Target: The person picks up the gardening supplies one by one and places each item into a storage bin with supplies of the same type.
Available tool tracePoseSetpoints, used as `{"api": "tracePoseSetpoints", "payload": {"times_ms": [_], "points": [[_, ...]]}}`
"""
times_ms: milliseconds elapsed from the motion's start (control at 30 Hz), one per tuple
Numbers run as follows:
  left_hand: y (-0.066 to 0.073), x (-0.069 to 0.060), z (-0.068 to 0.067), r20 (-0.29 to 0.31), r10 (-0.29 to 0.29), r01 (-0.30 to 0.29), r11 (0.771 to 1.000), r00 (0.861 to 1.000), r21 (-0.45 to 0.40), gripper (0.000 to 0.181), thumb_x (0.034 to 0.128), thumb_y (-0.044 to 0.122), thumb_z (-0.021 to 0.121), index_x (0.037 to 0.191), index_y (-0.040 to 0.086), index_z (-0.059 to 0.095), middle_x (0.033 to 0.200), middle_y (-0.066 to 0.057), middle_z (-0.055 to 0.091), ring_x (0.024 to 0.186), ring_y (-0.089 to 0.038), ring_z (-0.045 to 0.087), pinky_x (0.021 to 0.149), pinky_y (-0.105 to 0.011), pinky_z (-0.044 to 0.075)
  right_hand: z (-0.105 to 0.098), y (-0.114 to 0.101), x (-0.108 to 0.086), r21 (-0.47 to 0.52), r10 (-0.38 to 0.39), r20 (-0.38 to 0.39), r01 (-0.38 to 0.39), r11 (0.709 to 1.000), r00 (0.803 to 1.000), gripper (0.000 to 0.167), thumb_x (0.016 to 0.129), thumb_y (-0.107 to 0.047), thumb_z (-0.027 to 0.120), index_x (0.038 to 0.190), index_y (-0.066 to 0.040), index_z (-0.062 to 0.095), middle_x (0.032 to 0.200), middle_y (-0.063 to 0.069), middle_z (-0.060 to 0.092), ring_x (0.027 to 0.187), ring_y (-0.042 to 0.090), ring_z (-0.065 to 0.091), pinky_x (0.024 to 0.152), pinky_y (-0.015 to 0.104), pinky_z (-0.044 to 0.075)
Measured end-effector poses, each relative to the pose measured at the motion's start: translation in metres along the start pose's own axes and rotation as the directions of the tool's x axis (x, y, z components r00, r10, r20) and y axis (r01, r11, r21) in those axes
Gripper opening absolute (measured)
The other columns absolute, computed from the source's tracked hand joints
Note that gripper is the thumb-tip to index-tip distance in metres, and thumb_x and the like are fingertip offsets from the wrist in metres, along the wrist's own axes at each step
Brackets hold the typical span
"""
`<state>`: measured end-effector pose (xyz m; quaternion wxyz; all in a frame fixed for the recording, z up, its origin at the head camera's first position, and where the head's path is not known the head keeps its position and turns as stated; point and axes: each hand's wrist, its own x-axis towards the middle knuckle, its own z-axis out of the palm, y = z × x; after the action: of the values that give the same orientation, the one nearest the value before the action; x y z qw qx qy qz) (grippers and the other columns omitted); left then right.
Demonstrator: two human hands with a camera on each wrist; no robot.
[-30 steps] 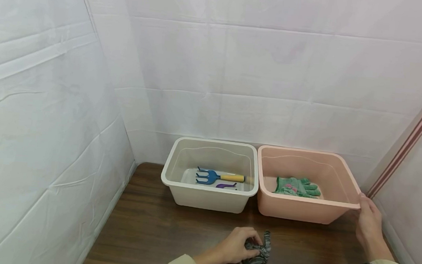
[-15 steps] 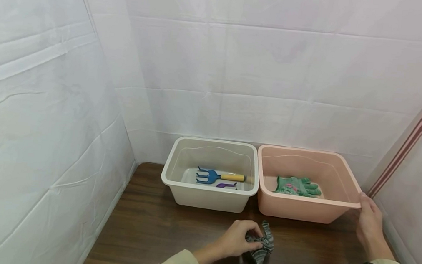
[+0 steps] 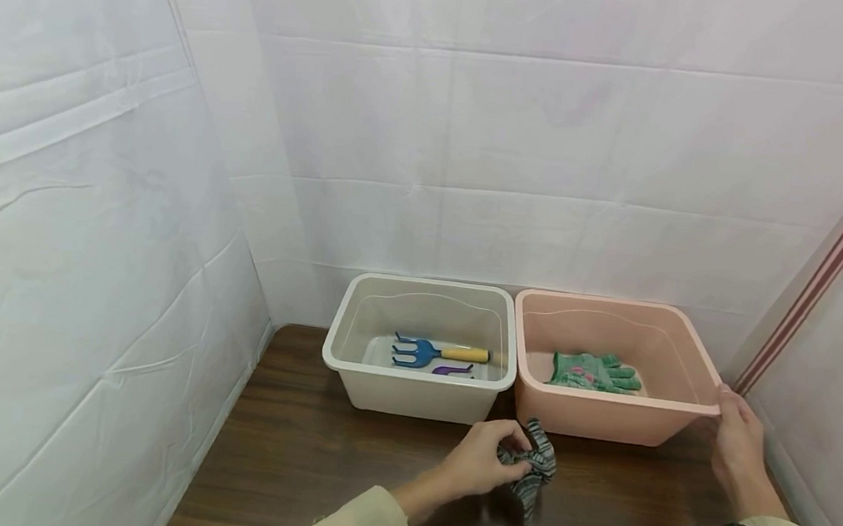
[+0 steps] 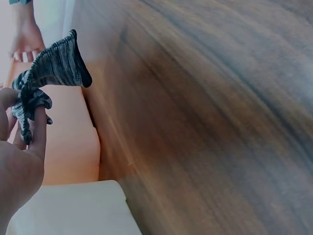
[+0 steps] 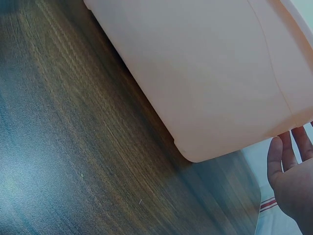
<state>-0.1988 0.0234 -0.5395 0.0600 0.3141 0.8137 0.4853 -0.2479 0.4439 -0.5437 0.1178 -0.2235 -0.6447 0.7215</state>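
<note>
My left hand (image 3: 484,459) pinches a bunched grey-and-black striped knitted piece (image 3: 541,457) above the table, in front of the two bins. In the left wrist view the knitted piece (image 4: 56,63) flares out to a wide, dark-edged end, while the rest is crumpled between thumb and fingers; whether it is a glove or a sock I cannot tell. My right hand (image 3: 739,441) holds the rim of the pink bin (image 3: 596,416) at its front right corner. The right wrist view has the fingers of that hand (image 5: 296,171) at the bin's edge.
A green glove (image 3: 592,371) with a pink pattern lies in the pink bin. Left of it, the white bin (image 3: 418,392) contains a blue hand fork (image 3: 421,351) with a yellow handle and a purple tool (image 3: 451,370), partly hidden. White sheeting (image 3: 440,131) encloses the brown table (image 3: 284,451).
My left hand has moved forward and slightly right with the knitted piece, lifting it towards the pink bin. The right hand and both bins have stayed put.
</note>
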Motion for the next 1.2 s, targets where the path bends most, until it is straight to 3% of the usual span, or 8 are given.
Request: {"api": "tracePoseSetpoints", "payload": {"times_ms": [67,200,300,567,933,1200], "points": [[0.002,0.003,-0.002,-0.002,0.009,-0.009,1.000,1.000,0.009,0.016,0.0955,0.013,0.081,0.107,0.014,0.070,0.107,0.008,0.071,0.095,0.000,0.064,0.085,-0.016,0.054,-0.001,0.000,-0.001,0.006,-0.006,0.005,0.006,1.000,1.000,0.077,0.106,-0.055,0.058,0.166,-0.013,0.035,0.161,0.007,0.044,0.126,0.008,0.056,0.089,0.020,0.047],[0.008,0.009,-0.006,-0.004,0.016,-0.016,1.000,1.000,0.010,0.017,0.0959,0.015,0.082,0.109,0.014,0.070,0.107,0.009,0.070,0.096,0.000,0.065,0.086,-0.016,0.054,-0.002,0.000,-0.003,0.048,-0.031,0.016,0.030,0.998,0.999,0.073,0.107,-0.051,0.060,0.164,-0.011,0.039,0.138,-0.002,0.060,0.113,0.003,0.061,0.087,0.021,0.049],[0.012,0.013,-0.009,-0.005,0.008,-0.008,1.000,1.000,-0.006,0.016,0.0958,0.015,0.082,0.108,0.015,0.071,0.106,0.010,0.071,0.095,0.001,0.064,0.086,-0.017,0.054,-0.002,-0.001,-0.003,0.053,-0.041,0.013,0.040,0.998,0.999,0.071,0.107,-0.050,0.060,0.162,-0.010,0.041,0.128,-0.008,0.063,0.107,0.001,0.063,0.086,0.021,0.050],[0.020,0.019,-0.013,-0.038,-0.008,0.007,0.999,0.999,-0.034,0.017,0.0954,0.015,0.082,0.107,0.018,0.071,0.106,0.012,0.070,0.094,0.000,0.064,0.084,-0.018,0.055,0.001,-0.001,0.001,0.009,0.000,-0.019,0.000,1.000,1.000,0.074,0.106,-0.054,0.057,0.165,-0.013,0.037,0.164,0.010,0.042,0.129,0.009,0.055,0.091,0.020,0.047],[0.032,0.031,-0.020,-0.114,0.036,-0.038,0.999,0.993,-0.022,0.016,0.0950,0.017,0.083,0.107,0.018,0.072,0.105,0.011,0.071,0.094,0.001,0.063,0.085,-0.017,0.054,-0.004,0.001,0.001,0.012,-0.043,0.021,0.043,0.999,0.999,0.078,0.106,-0.054,0.058,0.165,-0.009,0.035,0.150,0.006,0.052,0.118,0.003,0.060,0.089,0.018,0.050],[0.039,0.040,-0.024,-0.128,0.040,-0.041,0.999,0.991,-0.010,0.018,0.0948,0.016,0.083,0.108,0.016,0.072,0.108,0.008,0.072,0.096,0.001,0.061,0.086,-0.017,0.054,-0.001,0.001,0.003,-0.051,-0.023,0.019,0.024,0.998,1.000,0.081,0.107,-0.058,0.052,0.168,-0.010,0.029,0.170,0.019,0.030,0.136,0.011,0.052,0.117,0.032,0.041]]}}
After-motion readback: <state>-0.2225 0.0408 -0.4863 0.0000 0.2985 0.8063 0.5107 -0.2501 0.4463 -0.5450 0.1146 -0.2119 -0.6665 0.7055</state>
